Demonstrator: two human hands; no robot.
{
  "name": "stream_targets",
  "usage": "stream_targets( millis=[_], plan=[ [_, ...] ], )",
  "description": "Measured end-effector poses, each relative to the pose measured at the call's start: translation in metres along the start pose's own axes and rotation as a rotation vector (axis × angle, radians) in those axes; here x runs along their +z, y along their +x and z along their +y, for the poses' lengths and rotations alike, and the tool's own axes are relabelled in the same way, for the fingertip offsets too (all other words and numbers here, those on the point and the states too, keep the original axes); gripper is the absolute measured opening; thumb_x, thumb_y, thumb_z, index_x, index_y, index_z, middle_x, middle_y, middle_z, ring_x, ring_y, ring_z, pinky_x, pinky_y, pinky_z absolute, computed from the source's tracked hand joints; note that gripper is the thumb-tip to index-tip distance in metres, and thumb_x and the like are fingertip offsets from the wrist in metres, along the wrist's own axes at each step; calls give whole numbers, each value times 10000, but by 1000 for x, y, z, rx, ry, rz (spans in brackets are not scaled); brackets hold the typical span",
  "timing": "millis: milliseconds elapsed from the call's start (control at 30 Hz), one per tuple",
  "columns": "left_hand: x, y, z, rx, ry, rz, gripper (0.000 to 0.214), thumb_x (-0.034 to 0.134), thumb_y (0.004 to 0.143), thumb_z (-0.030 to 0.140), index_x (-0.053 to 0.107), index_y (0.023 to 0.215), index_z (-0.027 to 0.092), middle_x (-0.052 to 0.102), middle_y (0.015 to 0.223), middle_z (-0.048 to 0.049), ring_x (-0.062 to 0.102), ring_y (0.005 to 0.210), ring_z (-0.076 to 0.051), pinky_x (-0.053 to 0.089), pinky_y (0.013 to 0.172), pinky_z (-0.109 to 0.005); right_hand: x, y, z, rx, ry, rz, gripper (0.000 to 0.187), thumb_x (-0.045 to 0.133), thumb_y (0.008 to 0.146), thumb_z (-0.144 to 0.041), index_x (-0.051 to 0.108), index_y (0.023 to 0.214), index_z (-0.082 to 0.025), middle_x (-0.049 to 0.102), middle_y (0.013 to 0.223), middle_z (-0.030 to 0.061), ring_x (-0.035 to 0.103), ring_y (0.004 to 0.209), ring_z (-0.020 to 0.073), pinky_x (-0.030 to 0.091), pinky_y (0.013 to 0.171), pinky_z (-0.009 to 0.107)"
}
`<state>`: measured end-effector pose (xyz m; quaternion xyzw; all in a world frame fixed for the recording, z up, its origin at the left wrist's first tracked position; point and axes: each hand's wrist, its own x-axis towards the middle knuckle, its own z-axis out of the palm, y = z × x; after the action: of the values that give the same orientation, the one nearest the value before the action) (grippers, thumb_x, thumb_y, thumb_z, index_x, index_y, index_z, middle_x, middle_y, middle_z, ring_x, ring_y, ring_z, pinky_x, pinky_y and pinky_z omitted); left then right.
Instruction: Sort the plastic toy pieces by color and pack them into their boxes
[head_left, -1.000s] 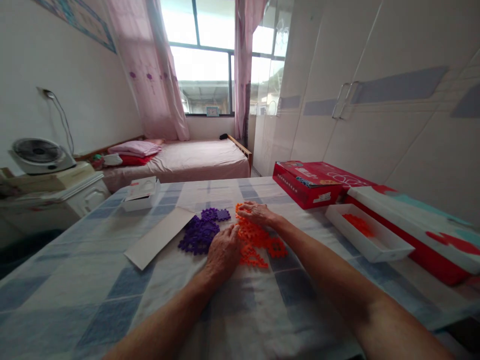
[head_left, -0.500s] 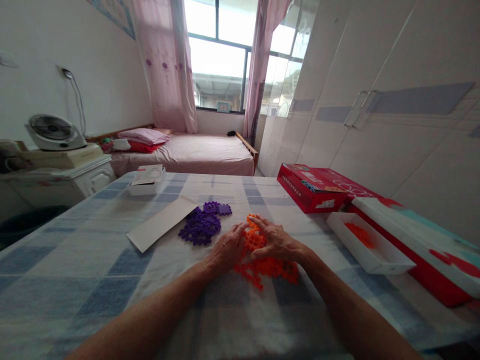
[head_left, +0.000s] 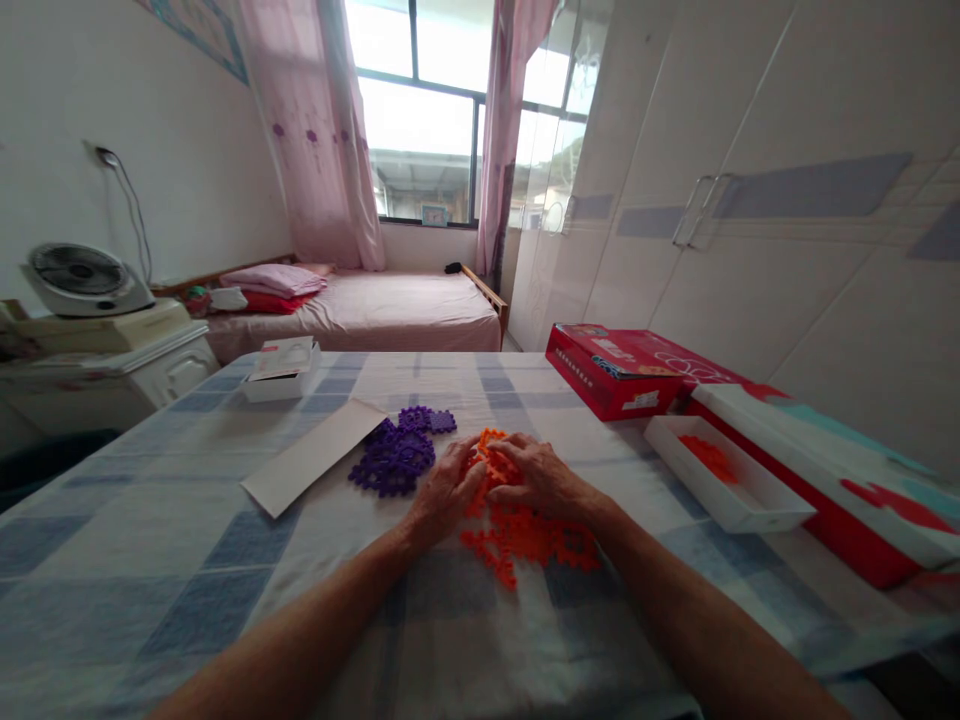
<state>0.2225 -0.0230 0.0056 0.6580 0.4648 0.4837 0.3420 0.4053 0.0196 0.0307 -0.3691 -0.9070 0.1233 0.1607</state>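
Flat orange interlocking plastic pieces (head_left: 532, 538) with toothed edges lie in a loose heap on the tablecloth. At the far end of the heap, my left hand (head_left: 448, 485) curls its fingers and thumb against the left side of some orange pieces. Opposite it, my right hand (head_left: 544, 477) bends over the same pieces, its thumb low and its fingers across the top. The fingertips partly cover what is between them. Left of my hands is a pile of similar purple pieces (head_left: 394, 460), with a few lying just beyond it.
A pale cardboard strip (head_left: 311, 460) lies beside the purple pile. Farther left stands a small white box (head_left: 281, 385). At right, a white tray (head_left: 772, 510) holds more orange pieces, next to red boxes (head_left: 600, 385). A checked cloth (head_left: 172, 480) covers the table.
My right hand's fingers have drawn in closer over the orange pieces, and my left thumb has come into sight against them. The view has turned slightly to the right.
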Motion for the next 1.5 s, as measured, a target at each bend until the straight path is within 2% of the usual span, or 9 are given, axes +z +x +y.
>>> stream_targets(
  millis=[100,300,667,800,967,1133,1300,1400,1500],
  plan=[
    [-2,-1,7,-56,-80,-16,504,483,862,383,439,1311,157,547,1295,-122,538,1166,-241,434,973,-377,0,-1,-1,-29,39,-42,811,684,646,-586,414,1351,-290,482,1325,96,425,1207,294,304,995,479],
    [-8,-2,15,-95,-177,70,482,487,863,440,501,1272,186,510,1347,-88,451,1252,-250,356,1045,-380,3,-1,-6,-37,26,18,775,727,649,-489,440,1334,-267,525,1210,109,475,1109,279,377,938,439],
    [-4,-2,10,-168,-498,103,499,467,872,495,478,1269,192,541,1300,-116,524,1181,-249,452,928,-359,7,5,-3,26,323,186,322,617,718,-194,604,1040,-207,595,1000,37,586,845,151,457,784,279],
    [-5,0,8,-181,-481,133,506,455,868,516,514,1226,163,519,1317,-132,548,1145,-251,465,908,-362,1,5,1,39,415,252,248,589,733,-192,642,975,-195,640,977,36,593,884,158,451,816,283],
    [-6,2,2,-193,-446,117,526,471,850,535,547,1191,142,538,1296,-135,541,1148,-258,474,901,-363,-9,5,4,189,666,355,236,586,735,-257,639,956,-190,668,874,16,607,800,145,474,732,275],
    [-8,3,-6,-193,-443,83,533,469,840,560,575,1156,144,551,1281,-129,554,1131,-258,474,907,-373,-45,-4,17,268,889,573,301,631,697,-328,630,959,-179,672,831,22,608,704,129,495,674,276],
    [-9,5,-10,-198,-456,95,551,499,810,584,604,1123,142,547,1284,-135,549,1130,-279,478,900,-390,-116,-61,58,391,549,865,354,685,650,-352,651,963,-190,682,972,57,635,839,184,517,761,334],
    [-8,5,-10,-199,-444,91,543,499,815,575,605,1129,145,552,1277,-135,541,1137,-285,470,907,-397,-149,-109,93,500,394,850,427,668,662,-398,649,1020,-167,685,984,83,647,824,217,527,730,352],
    [-7,5,-9,-201,-434,90,555,510,804,582,606,1126,140,562,1260,-142,535,1141,-298,468,902,-409,-165,-148,123,650,129,736,358,643,664,-352,683,963,-159,698,963,85,651,841,233,512,760,334]
  ],
)
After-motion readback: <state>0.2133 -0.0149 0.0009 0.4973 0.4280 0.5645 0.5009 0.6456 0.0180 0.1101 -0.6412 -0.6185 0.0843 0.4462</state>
